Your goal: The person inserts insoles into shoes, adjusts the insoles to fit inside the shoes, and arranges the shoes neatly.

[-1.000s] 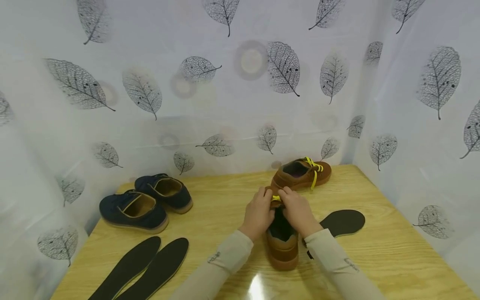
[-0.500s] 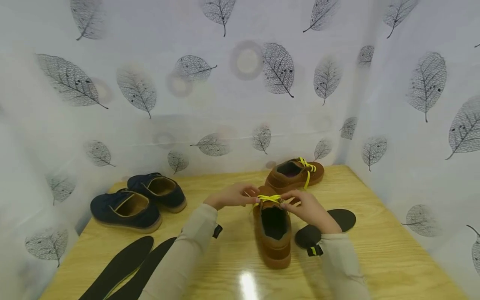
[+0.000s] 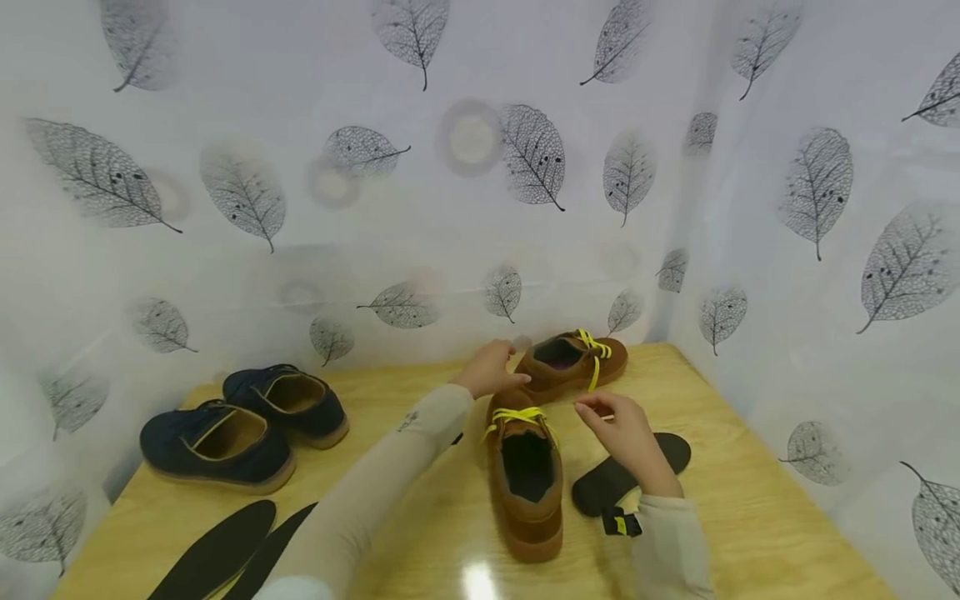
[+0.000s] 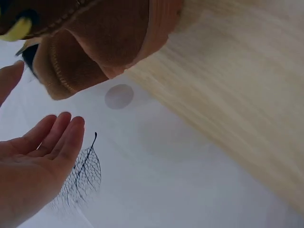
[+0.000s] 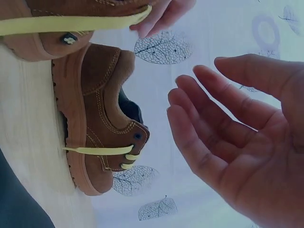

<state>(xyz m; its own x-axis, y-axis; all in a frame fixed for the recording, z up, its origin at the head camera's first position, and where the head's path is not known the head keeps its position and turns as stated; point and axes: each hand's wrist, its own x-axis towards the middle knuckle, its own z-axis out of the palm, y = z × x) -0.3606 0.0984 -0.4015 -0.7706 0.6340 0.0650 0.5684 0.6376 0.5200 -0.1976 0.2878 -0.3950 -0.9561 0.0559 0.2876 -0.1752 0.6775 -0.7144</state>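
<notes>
Wooden table [image 3: 750, 467]: two brown shoes [image 3: 525, 475], two navy shoes [image 3: 217, 437], three insoles [image 3: 626, 475]; left hand [image 3: 487, 371], right hand [image 3: 622, 433], fingers apart, empty

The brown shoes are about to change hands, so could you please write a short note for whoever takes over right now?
Left hand: open, holding nothing, above the gap between the two shoes.
Right hand: open, empty, right of the near brown shoe.
Far brown shoe sits by the curtain.
One black insole lies beside the near shoe.
Done: the near shoe's yellow lace is threaded.
Left: that insole is not in a shoe.
</notes>
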